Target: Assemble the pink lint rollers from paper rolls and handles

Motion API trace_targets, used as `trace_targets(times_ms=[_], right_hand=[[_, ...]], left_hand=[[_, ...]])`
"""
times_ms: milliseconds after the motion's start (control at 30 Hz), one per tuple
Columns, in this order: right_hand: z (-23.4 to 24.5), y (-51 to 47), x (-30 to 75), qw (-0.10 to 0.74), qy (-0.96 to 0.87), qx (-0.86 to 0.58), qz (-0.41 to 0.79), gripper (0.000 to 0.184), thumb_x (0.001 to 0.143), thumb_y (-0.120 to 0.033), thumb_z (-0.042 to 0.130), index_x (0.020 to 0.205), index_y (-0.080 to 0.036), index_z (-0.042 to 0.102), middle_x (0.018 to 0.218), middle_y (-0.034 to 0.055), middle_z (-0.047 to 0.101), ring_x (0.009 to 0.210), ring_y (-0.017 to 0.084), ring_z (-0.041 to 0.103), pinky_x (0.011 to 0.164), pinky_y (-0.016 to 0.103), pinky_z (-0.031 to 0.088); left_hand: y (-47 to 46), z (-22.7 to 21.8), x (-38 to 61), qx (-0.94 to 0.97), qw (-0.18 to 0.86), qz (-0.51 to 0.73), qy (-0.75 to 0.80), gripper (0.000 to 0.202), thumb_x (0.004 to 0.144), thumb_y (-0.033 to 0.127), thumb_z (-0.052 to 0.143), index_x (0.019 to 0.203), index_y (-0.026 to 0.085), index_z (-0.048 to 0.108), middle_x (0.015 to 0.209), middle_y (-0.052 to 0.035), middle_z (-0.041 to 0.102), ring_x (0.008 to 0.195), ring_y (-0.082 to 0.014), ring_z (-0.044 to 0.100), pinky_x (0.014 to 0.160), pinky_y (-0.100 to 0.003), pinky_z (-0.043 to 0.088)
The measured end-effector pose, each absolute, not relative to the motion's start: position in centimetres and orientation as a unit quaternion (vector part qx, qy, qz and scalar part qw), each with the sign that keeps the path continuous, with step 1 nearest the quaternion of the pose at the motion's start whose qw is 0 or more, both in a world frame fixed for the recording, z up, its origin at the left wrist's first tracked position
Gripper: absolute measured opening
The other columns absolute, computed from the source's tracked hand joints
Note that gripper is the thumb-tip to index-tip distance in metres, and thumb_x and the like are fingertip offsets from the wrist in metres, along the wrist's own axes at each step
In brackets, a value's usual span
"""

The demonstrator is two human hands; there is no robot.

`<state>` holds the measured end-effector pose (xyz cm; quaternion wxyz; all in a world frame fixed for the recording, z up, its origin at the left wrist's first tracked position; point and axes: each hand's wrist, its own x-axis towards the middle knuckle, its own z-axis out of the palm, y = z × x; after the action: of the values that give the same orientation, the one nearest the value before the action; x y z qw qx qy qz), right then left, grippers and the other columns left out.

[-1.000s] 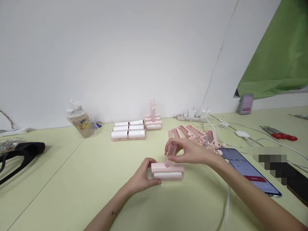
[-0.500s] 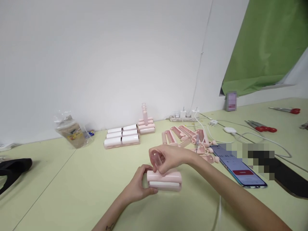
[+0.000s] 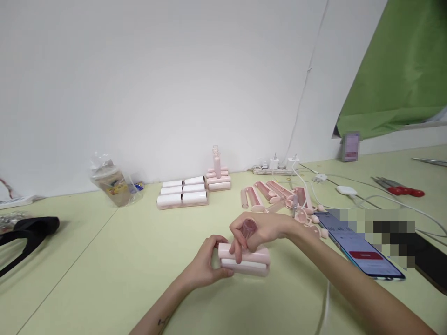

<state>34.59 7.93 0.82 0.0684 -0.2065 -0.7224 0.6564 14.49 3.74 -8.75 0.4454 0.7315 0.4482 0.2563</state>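
A pink and white lint roller (image 3: 256, 267) lies sideways just above or on the table in front of me; I cannot tell which. My left hand (image 3: 205, 266) grips its left end, thumb along the front and fingers behind. Over its top, my right hand (image 3: 253, 235) is closed around a translucent pink tube-shaped handle (image 3: 249, 226), whose round end points up towards me. The handle's lower end is hidden by the fingers, so whether it touches the roller does not show.
Behind lie white rolls (image 3: 182, 200) in rows and assembled pink rollers (image 3: 218, 181). Loose pink parts (image 3: 275, 193) are piled to the right, beside a phone (image 3: 363, 246), cables and scissors (image 3: 398, 187). A bagged cup (image 3: 117, 186) and a black object (image 3: 30, 232) are at left.
The pink handle in my right hand has turned, its round end now facing up towards me, and the hand sits lower against the roller. The view has shifted slightly left.
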Motion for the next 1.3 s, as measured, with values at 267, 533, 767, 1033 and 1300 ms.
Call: trace_targets(times_ms=[267,533,767,1033,1300], right_hand=[[0.3,8.2,35.4,0.087,-0.796,-0.208,0.561,0.037,0.058,-0.008,0.057,0.094,-0.017,0.055,0.108,0.0036,0.057,0.103,0.019,0.052,0.082,0.029,0.042],[4.2,9.4,43.2,0.141,-0.833,-0.478,0.242,0.025,0.080,-0.022,0.044,0.099,-0.023,0.059,0.104,0.0018,0.060,0.095,0.016,0.056,0.077,0.025,0.044],[2.1,12.4,48.6,0.029,-0.719,-0.680,0.140,0.006,0.069,-0.014,0.058,0.069,-0.015,0.063,0.067,0.0045,0.062,0.060,0.015,0.056,0.054,0.026,0.041],[-0.2,14.1,47.9,0.016,-0.686,-0.728,0.014,0.021,0.084,-0.029,0.051,0.098,-0.014,0.055,0.113,0.0070,0.050,0.100,0.018,0.049,0.084,0.037,0.041],[-2.9,14.7,46.1,0.003,-0.612,-0.789,-0.053,0.027,0.083,-0.030,0.053,0.103,-0.012,0.054,0.113,0.0085,0.051,0.103,0.021,0.049,0.088,0.042,0.040]], left_hand=[[3.7,-8.7,14.3,0.744,0.434,0.249,0.443,0.052,0.065,0.025,0.064,0.110,0.023,0.039,0.111,-0.0049,0.046,0.103,-0.0231,0.045,0.087,-0.034,0.037],[3.7,-8.3,13.9,0.747,0.434,0.220,0.453,0.051,0.068,0.024,0.060,0.111,0.026,0.034,0.108,-0.0027,0.045,0.098,-0.0208,0.047,0.084,-0.032,0.038],[3.6,-8.2,13.9,0.749,0.424,0.198,0.469,0.052,0.068,0.025,0.059,0.112,0.024,0.031,0.112,-0.0045,0.044,0.100,-0.0211,0.046,0.085,-0.031,0.039],[3.8,-8.4,13.9,0.754,0.421,0.202,0.463,0.052,0.068,0.023,0.058,0.112,0.023,0.031,0.113,-0.0054,0.043,0.103,-0.0210,0.045,0.089,-0.031,0.036],[3.8,-8.4,13.7,0.755,0.421,0.200,0.462,0.053,0.067,0.024,0.058,0.113,0.023,0.032,0.114,-0.0058,0.044,0.103,-0.0210,0.045,0.090,-0.032,0.037]])
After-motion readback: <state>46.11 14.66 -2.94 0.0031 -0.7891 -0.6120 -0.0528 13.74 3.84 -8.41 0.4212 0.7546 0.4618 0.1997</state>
